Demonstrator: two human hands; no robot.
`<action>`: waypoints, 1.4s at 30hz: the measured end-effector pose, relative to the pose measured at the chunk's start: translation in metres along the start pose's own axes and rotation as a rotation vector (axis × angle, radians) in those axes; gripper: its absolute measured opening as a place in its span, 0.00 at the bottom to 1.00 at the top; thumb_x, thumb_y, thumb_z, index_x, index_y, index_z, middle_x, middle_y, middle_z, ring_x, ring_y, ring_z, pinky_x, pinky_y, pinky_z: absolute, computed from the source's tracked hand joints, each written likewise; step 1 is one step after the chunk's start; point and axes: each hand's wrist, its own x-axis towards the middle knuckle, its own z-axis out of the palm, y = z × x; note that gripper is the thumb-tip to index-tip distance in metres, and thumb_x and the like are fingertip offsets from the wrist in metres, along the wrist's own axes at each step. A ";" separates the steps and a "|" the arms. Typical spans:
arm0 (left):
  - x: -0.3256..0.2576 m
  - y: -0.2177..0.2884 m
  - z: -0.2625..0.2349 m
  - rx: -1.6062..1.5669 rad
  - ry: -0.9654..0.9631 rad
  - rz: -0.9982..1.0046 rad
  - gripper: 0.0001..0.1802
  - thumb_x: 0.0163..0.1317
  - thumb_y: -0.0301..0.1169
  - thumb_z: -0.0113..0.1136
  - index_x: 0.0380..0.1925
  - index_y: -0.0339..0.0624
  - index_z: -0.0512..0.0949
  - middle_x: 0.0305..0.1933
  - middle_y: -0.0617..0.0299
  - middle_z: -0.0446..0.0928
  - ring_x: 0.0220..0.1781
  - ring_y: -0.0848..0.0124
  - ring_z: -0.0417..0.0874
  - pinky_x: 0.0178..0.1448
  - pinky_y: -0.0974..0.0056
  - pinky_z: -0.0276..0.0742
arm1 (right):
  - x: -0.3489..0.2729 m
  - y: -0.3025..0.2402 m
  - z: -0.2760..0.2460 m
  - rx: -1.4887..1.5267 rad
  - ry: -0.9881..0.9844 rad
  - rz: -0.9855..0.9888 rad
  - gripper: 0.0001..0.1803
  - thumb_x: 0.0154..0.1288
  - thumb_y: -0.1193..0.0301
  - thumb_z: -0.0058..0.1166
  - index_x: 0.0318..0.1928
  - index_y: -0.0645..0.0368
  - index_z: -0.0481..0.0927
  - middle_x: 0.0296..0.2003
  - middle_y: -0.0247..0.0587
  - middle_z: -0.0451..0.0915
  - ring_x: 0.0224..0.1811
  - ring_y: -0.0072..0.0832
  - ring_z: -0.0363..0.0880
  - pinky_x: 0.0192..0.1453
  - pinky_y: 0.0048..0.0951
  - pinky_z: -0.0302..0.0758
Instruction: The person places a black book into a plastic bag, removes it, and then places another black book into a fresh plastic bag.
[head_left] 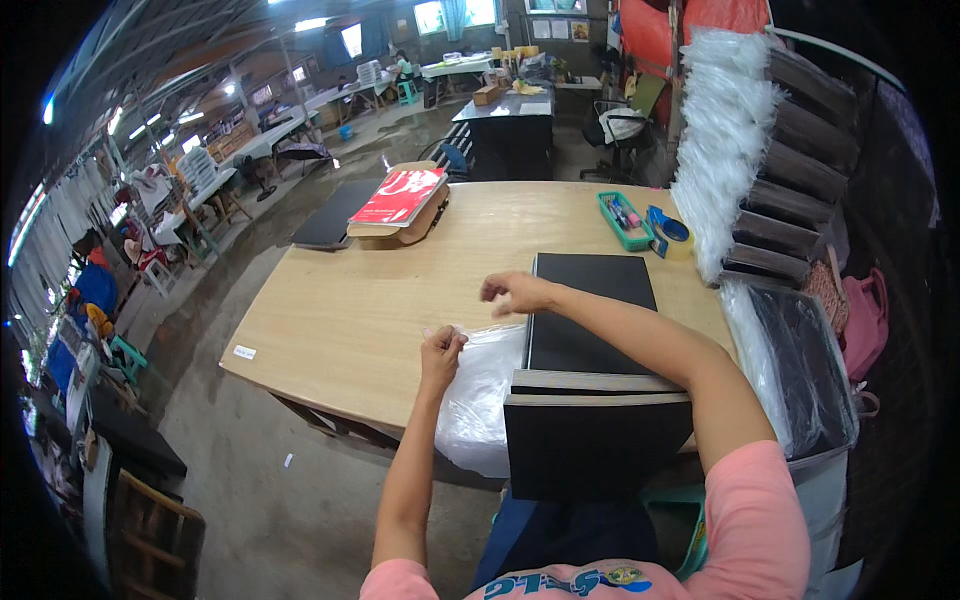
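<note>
One left grip (pixel 442 358) pinches clear plastic film (pixel 475 400).
Right grip (pixel 518 293), fingers parted, hovers above the counter (pixel 350 300); a black board (pixel 600 274) lies just right of the film.

Ceiling lights (pixel 312 24) and far windows (pixel 430 17) are glaring white, leaving the rafters (pixel 140 62) dim. Soft light is falling evenly over the table (pixel 330 285), and the plastic (pixel 478 400) is glinting. The centre is looking crisp; straight edges are bending toward a black rim, where clutter (pixel 62 350) at left is perhaps losing focus.
</note>
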 end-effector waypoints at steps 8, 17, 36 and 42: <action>0.001 0.021 -0.011 0.489 -0.028 -0.146 0.11 0.52 0.30 0.66 0.36 0.40 0.81 0.21 0.64 0.76 0.24 0.74 0.74 0.29 0.67 0.68 | -0.006 -0.011 -0.011 0.076 -0.198 0.192 0.06 0.45 0.76 0.65 0.26 0.62 0.82 0.22 0.40 0.81 0.22 0.25 0.80 0.30 0.26 0.75; 0.031 0.057 0.024 -0.312 -0.141 -0.117 0.12 0.51 0.18 0.62 0.29 0.37 0.67 0.38 0.45 0.80 0.40 0.70 0.81 0.45 0.68 0.77 | 0.006 -0.034 -0.018 0.191 0.320 -0.065 0.12 0.41 0.72 0.67 0.28 0.63 0.81 0.24 0.43 0.81 0.29 0.29 0.80 0.38 0.32 0.77; 0.019 0.039 0.013 -0.083 0.089 -0.133 0.15 0.53 0.23 0.66 0.41 0.35 0.76 0.20 0.64 0.77 0.24 0.78 0.79 0.28 0.74 0.74 | -0.017 -0.027 0.003 -0.071 0.044 0.185 0.06 0.48 0.74 0.61 0.29 0.62 0.81 0.21 0.44 0.81 0.24 0.30 0.81 0.31 0.30 0.76; 0.019 0.032 0.001 0.155 -0.051 -0.176 0.26 0.50 0.22 0.67 0.52 0.41 0.73 0.18 0.70 0.69 0.22 0.79 0.72 0.30 0.74 0.72 | -0.009 -0.020 -0.003 -0.009 0.109 0.084 0.10 0.49 0.70 0.63 0.31 0.63 0.80 0.24 0.44 0.81 0.28 0.32 0.82 0.36 0.32 0.77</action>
